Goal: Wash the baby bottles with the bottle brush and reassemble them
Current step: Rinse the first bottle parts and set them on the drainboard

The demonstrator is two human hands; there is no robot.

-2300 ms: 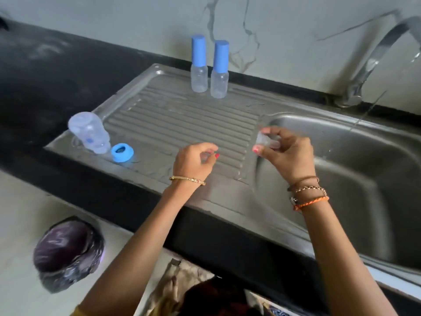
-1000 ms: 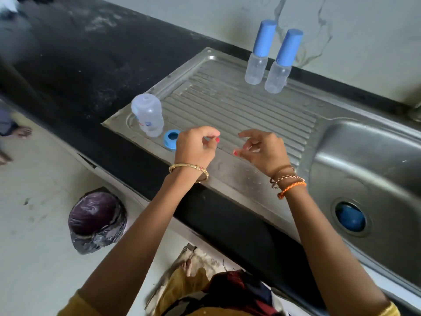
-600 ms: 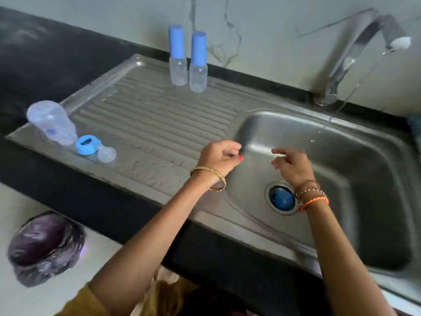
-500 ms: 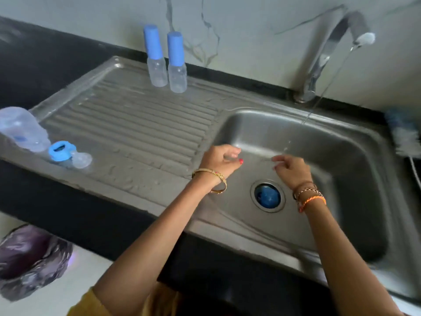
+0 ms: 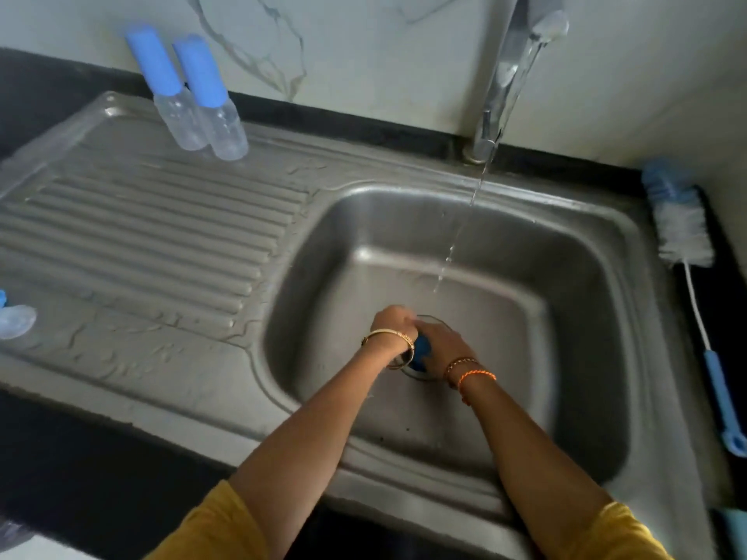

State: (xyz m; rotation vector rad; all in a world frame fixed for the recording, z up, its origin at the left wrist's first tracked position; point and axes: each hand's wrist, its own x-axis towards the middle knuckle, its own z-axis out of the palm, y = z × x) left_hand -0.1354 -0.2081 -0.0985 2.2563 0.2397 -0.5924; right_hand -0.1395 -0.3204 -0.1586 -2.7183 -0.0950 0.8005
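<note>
The biggest risk sits in the sink basin (image 5: 525, 357): both hands are down together over the blue drain (image 5: 422, 351), and if a small bottle part is between them, a slip on wet skin could drop it onto the drain opening, where it would need washing again. I cannot tell what, if anything, they hold; the left hand (image 5: 394, 327) has its fingers curled inward and the right hand (image 5: 442, 343) lies just beside it, touching or nearly so, with the fingertips hidden. The thin stream from the tap (image 5: 501, 74) lands in the basin beyond the hands, not on them, so anything meant to be rinsed would stay soapy unless it is lifted into the water. The basin holds only that running water and no standing pool that I can see. On the ribbed drainboard (image 5: 141, 236), two capped bottles (image 5: 202, 103) stand side by side, touching, at the back edge near the wall; they look clear and empty, and being tall and narrow on a wet sloped surface, a careless elbow could tip them. The bottle brush (image 5: 687, 252) lies on the dark counter right of the sink, well apart from both hands, bristle end toward the wall. A clear teat (image 5: 16, 321) lies at the far left edge of the drainboard, partly cut off, close enough to the rim to be knocked off.
</note>
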